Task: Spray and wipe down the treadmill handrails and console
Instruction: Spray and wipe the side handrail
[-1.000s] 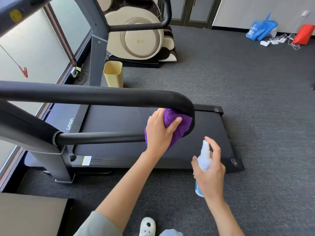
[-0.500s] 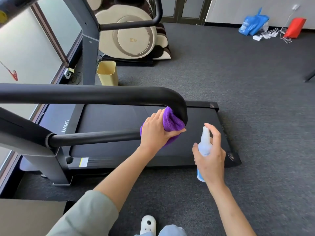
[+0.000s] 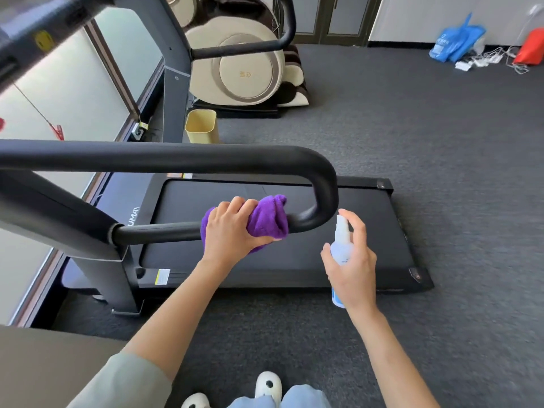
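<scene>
Head view: the left hand (image 3: 232,231) grips a purple cloth (image 3: 266,219) wrapped round the lower bar of the black handrail (image 3: 176,156), while just right of that grip the right hand (image 3: 351,265) holds the spray bottle (image 3: 341,245) upright.

Purple cloth (image 3: 266,220) wrapped round black handrail (image 3: 164,231); spray bottle (image 3: 341,240) upright.
</scene>
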Demonstrator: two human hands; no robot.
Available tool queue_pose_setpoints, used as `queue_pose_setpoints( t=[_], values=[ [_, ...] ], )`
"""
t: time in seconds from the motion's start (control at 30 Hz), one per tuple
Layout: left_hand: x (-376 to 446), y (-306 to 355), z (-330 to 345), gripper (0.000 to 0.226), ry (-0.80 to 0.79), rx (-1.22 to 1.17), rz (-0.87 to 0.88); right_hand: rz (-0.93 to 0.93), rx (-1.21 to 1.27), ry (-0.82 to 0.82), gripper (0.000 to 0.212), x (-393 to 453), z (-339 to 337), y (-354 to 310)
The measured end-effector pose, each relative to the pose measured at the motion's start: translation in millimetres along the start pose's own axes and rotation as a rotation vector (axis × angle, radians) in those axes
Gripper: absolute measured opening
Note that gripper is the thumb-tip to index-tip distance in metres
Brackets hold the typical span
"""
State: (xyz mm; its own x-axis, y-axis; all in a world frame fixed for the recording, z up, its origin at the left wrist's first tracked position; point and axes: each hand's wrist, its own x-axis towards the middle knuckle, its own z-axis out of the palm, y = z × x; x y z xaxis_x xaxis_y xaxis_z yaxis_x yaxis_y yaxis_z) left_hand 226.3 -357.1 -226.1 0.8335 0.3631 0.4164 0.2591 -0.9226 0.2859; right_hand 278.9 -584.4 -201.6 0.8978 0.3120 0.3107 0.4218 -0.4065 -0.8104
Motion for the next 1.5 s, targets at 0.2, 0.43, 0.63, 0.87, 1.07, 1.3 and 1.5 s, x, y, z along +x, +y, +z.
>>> queue_pose_setpoints(
  t=[0.2, 0.43, 0.63, 0.87, 1.07, 1.3, 1.5],
  values=[
    [11.1, 17.7, -2.2, 0.085, -0.048, 0.1, -0.062, 0.001, -0.019, 0.018, 0.063, 1.0, 5.5, -5.5],
    [22.6, 52.8, 15.7, 0.079, -0.097, 0.012, 0.118, 0.032, -0.028, 0.009, 0.065, -0.1, 9.2, -14.5],
    [-5.0, -40.6, -6.7, 0.074, -0.038, 0.034, 0.165, -0.002, -0.045, -0.015, 0.064, -3.4, 26.1, -27.7],
    [-34.8, -150.3, -44.8, 0.08, -0.126, 0.084, 0.052, -0.027, -0.03, -0.063, 0.068, -16.5, 53.8, -52.2],
    [-32.7, -142.2, -38.7, 0.082, -0.165, 0.178, 0.029, -0.052, -0.038, -0.082, 0.068, -21.4, 62.4, -61.5],
    [0.6, -35.7, -13.7, 0.087, -0.282, 0.085, 0.114, -0.097, -0.055, -0.061, 0.07, -15.7, 63.5, -66.3],
    [-3.8, -27.2, -10.3, 0.081, -0.193, 0.005, 0.147, -0.054, -0.067, -0.021, 0.067, -14.7, 51.4, -64.4]
  ],
)
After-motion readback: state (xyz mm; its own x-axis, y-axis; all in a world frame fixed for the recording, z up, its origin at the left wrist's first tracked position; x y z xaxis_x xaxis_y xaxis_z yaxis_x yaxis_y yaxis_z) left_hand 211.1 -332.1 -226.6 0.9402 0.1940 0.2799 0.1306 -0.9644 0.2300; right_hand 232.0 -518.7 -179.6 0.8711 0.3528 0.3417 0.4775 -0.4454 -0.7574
